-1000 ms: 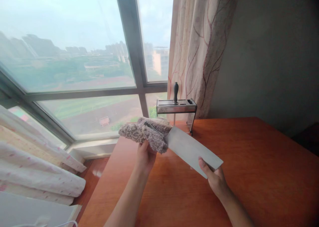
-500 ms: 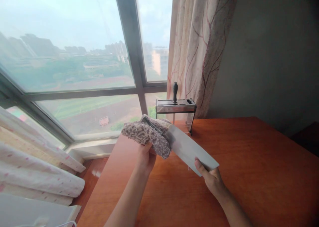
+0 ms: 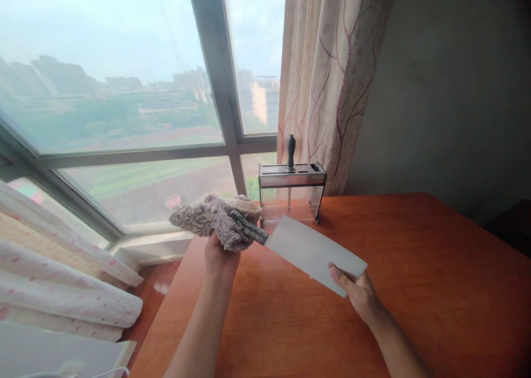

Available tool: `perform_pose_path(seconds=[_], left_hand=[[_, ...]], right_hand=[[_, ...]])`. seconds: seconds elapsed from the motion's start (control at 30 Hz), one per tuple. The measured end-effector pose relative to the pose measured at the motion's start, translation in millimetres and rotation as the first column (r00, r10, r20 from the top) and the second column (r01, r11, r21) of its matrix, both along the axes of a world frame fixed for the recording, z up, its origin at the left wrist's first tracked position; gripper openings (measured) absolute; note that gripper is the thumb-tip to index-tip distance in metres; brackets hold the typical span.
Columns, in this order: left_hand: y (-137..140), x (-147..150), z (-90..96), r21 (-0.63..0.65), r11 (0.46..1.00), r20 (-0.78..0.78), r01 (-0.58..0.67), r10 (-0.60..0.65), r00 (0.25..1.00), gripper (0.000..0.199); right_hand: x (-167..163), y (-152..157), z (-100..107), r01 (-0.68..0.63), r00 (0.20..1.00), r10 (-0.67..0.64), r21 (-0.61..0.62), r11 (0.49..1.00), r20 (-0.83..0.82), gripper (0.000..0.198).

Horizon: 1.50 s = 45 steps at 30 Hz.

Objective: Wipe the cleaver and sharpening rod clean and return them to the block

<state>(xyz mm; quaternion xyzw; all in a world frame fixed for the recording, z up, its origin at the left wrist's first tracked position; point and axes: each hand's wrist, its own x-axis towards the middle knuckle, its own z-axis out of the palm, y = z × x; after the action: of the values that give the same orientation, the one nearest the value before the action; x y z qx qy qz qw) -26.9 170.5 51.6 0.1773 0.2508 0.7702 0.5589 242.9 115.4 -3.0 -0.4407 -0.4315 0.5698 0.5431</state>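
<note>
My right hand (image 3: pixel 360 292) grips a cleaver (image 3: pixel 313 253) by the outer end of its broad pale blade, thumb flat on the upper face. The cleaver's dark handle (image 3: pixel 253 229) points up and left, its end reaching the cloth. In my left hand (image 3: pixel 222 262) is a fluffy grey-brown cloth (image 3: pixel 211 217), bunched around the handle's far end. My left fingers are mostly hidden beneath the cloth. Both hands are held above the wooden table.
A knife block (image 3: pixel 290 176) with clear sides stands near the table's far edge, a black-handled tool upright in it. The reddish-brown table (image 3: pixel 415 267) spreads below. Behind are a window (image 3: pixel 124 118) and a patterned curtain (image 3: pixel 327 79); another curtain (image 3: pixel 62 278) hangs at left.
My left hand and the cloth have moved left along the handle, away from the blade, baring more of the handle. My right hand has shifted only slightly, still holding the blade.
</note>
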Motion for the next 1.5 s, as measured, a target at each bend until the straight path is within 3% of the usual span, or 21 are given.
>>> perform_pose_path(seconds=[0.23,0.37,0.5,0.6,0.7,0.9,1.03,1.23,1.37,1.5], left_hand=[[-4,7,-13.5,-0.055,0.996,0.059,0.077,-0.073,0.996,0.032],[-14,17,-22.3,-0.085,0.963,0.040,0.254,-0.251,0.967,0.029],[-21,25,-27.0,-0.070,0.921,0.028,0.384,-0.383,0.923,0.057],[-20,27,-25.9,-0.060,0.932,0.047,0.358,-0.356,0.933,0.070],[-18,28,-20.3,-0.060,0.945,0.081,0.321,-0.316,0.945,0.064],[-19,30,-10.6,-0.070,0.939,0.099,0.336,-0.329,0.939,0.054],[-19,31,-11.9,-0.122,0.940,0.083,0.319,-0.310,0.947,0.037],[-17,28,-7.6,-0.169,0.938,0.070,0.301,-0.294,0.953,0.021],[-18,21,0.1,-0.122,0.972,0.063,0.203,-0.196,0.978,0.023],[-17,25,0.0,-0.149,0.981,0.061,0.121,-0.113,0.992,0.022]], right_hand=[[0,2,-2,0.005,1.000,-0.005,-0.031,1.000,0.008,0.049],[-6,-2,2,0.102,0.995,-0.102,0.006,0.995,0.022,0.043],[-12,-6,10,0.069,0.995,-0.071,0.030,0.997,0.067,0.042],[-12,-8,10,0.041,0.989,-0.049,0.062,0.997,0.137,0.041],[-12,-10,4,0.062,0.986,-0.067,0.042,0.997,0.153,0.043],[-10,-4,5,0.112,0.993,-0.113,0.024,0.993,0.027,0.041],[-11,-1,7,0.049,0.988,-0.067,0.124,0.991,0.142,0.035],[-13,-2,4,0.039,0.952,-0.116,0.263,0.964,0.284,0.035],[-10,0,5,0.070,0.958,-0.138,0.262,0.962,0.251,0.034],[-12,-2,7,-0.013,0.953,-0.068,0.266,0.964,0.296,0.034]])
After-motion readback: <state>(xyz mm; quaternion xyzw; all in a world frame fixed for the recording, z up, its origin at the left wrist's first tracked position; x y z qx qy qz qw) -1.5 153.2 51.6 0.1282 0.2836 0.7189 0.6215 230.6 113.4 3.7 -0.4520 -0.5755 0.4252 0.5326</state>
